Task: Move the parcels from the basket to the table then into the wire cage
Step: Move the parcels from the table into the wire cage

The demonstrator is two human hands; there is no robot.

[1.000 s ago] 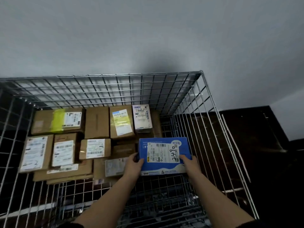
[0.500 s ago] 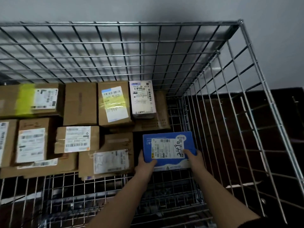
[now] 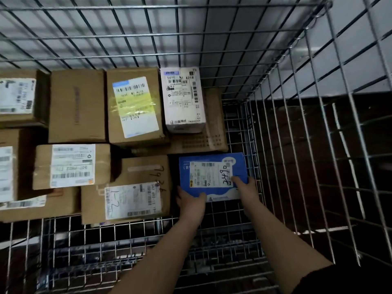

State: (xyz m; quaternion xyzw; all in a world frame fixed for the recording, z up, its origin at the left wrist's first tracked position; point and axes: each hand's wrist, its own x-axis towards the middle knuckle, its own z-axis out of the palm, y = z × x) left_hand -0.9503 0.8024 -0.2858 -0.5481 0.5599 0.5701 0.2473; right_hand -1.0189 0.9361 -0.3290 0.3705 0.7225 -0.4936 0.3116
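Note:
A blue parcel (image 3: pixel 212 164) with a white label marked 2490 lies low inside the wire cage (image 3: pixel 297 115), near its right wall. My left hand (image 3: pixel 191 203) grips the parcel's near left corner, thumb on top. My right hand (image 3: pixel 244 185) holds its near right edge, thumb across the label. Both forearms reach down into the cage. To the parcel's left stands a brown box (image 3: pixel 131 192) with a label marked 1-2.
Several brown cardboard parcels fill the cage's left and back. A white box (image 3: pixel 183 98) sits on a flat brown box behind the blue parcel. Bare wire floor (image 3: pixel 212 240) shows in front of the parcels. Dark floor lies outside the right wall.
Both hands have lowered the blue parcel deeper into the cage, beside the brown boxes. The view has dropped and moved closer to the cage.

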